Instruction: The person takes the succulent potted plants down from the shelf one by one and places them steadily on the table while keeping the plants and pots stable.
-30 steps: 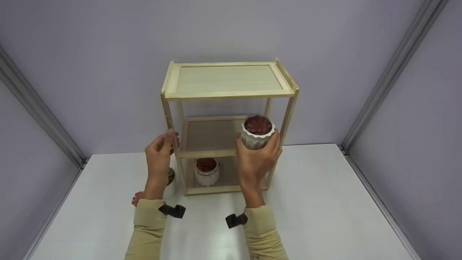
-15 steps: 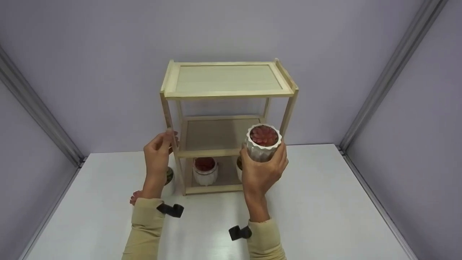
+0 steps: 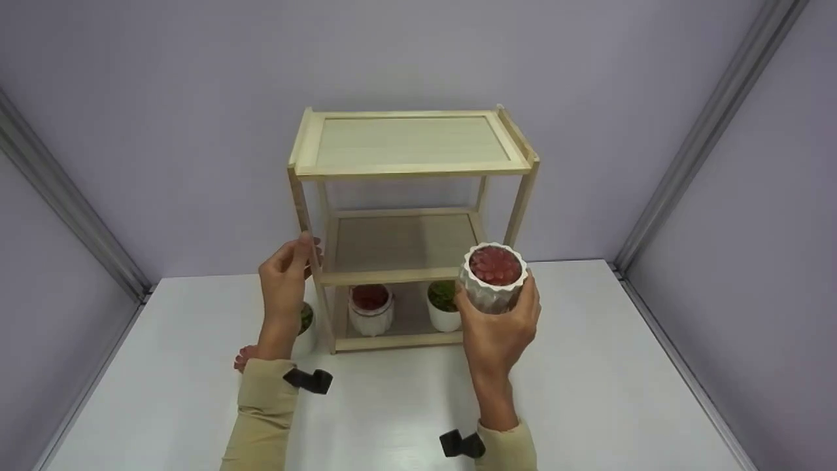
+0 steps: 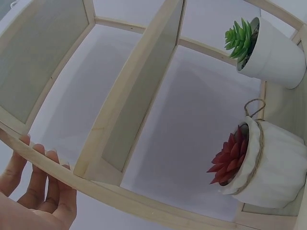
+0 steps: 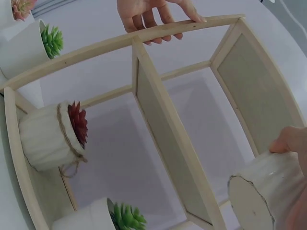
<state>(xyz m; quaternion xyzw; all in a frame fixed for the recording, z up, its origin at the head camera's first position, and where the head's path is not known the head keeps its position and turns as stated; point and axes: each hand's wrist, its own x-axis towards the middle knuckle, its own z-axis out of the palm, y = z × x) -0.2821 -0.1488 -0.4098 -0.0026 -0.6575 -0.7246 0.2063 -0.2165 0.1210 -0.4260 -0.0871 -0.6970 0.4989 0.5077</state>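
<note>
My right hand [image 3: 498, 337] holds a white fluted pot [image 3: 487, 297] with a red succulent, upright, in front of the right post of a light wooden rack [image 3: 412, 140]. In the right wrist view, this pot's base [image 5: 247, 206] shows beside the rack. My left hand [image 3: 281, 288] grips the rack's front left post [image 3: 299, 203], fingertips curled over it near the middle shelf [image 3: 405, 242]. On the bottom shelf stand a white pot tied with twine [image 4: 276, 167], holding a red succulent, and a smooth white pot [image 4: 276, 52] with a green one.
Left of the rack, partly behind my left forearm, are a white pot [image 3: 305, 341] with a green plant and a pink succulent [image 3: 245, 358]. A wall [image 3: 412, 52] rises close behind the rack. Metal rails [image 3: 706, 137] run along the side walls.
My right hand has drawn the fluted pot from over the middle shelf toward me and to the right, uncovering the green plant below. The left hand stays on the post.
</note>
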